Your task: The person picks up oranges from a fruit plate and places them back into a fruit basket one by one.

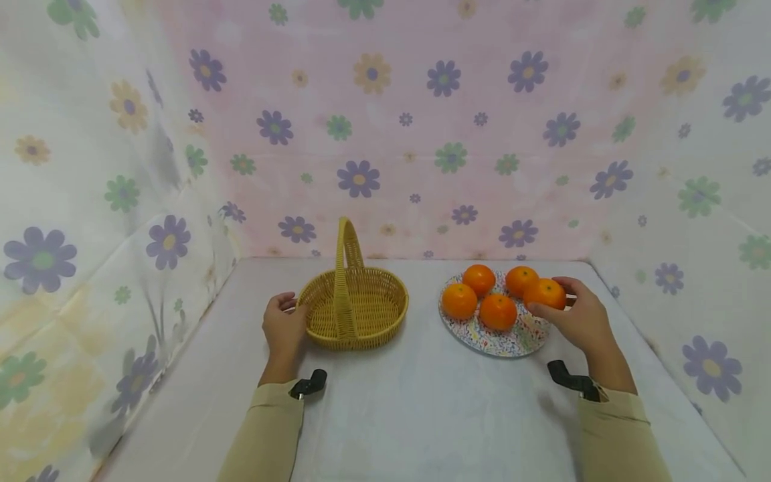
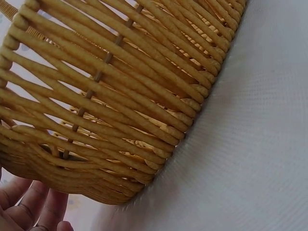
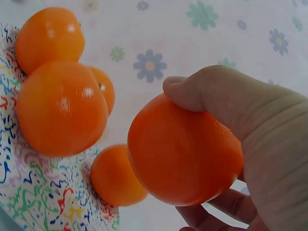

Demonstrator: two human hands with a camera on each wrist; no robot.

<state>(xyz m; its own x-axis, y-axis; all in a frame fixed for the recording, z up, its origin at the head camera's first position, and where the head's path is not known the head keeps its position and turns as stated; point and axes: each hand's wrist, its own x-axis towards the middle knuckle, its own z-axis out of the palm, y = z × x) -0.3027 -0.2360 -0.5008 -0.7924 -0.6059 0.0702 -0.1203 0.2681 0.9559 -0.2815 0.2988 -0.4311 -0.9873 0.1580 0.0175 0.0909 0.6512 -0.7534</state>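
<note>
Mandarin (image 1: 545, 293) sits gripped by thumb and fingers of the right hand (image 1: 583, 320) at the right edge of the speckled plate (image 1: 512, 343): 1 taken up, 4 mandarins (image 1: 498, 312) left, 0 visible inside the wicker basket (image 1: 376, 340). Left hand (image 1: 286, 331) touches the basket; whether its fingers grip, I cannot tell.

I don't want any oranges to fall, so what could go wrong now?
The right hand holds a round, smooth orange, which might slip out. The other oranges sit close by on the plate, so a bump could set one rolling. The left hand is at the side of the basket; a hard push might slide or tip it.
</note>
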